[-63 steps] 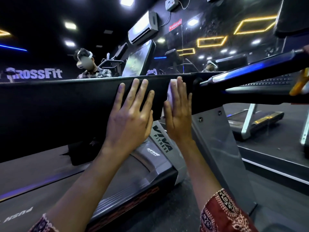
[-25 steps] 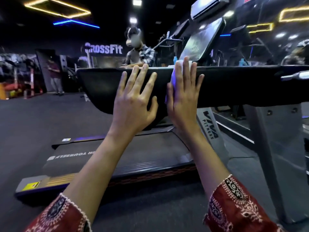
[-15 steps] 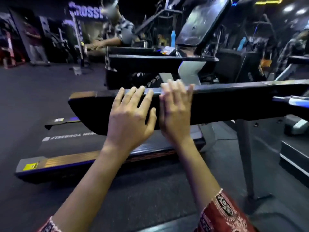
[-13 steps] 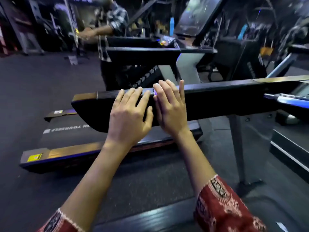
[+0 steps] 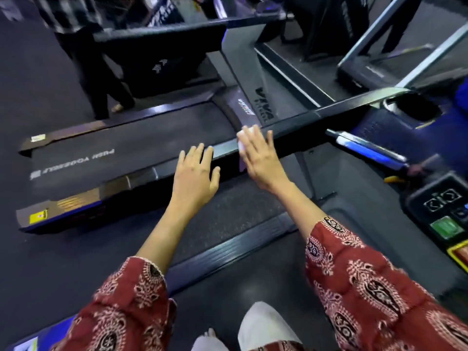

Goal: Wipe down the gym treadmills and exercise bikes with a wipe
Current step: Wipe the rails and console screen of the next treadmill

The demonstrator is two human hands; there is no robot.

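I look down on a treadmill's black side handrail (image 5: 298,127), which runs from the left end toward the console at the right. My right hand (image 5: 260,158) lies flat with straight fingers on the rail and presses a white wipe (image 5: 247,131) against it; the wipe shows past my fingertips and below my palm. My left hand (image 5: 196,173) rests flat on the rail just to the left, fingers spread, holding nothing.
The neighbouring treadmill belt (image 5: 126,150) lies beyond the rail. The console (image 5: 445,206) with buttons and a cup holder (image 5: 417,107) sits at the right. A person's legs (image 5: 101,79) stand at the upper left by another machine. My own legs show at the bottom.
The view has tilted down, from facing the rail's side to looking over its top. Both hands stay flat on the rail, the right one now further right of the left, wipe still under it.
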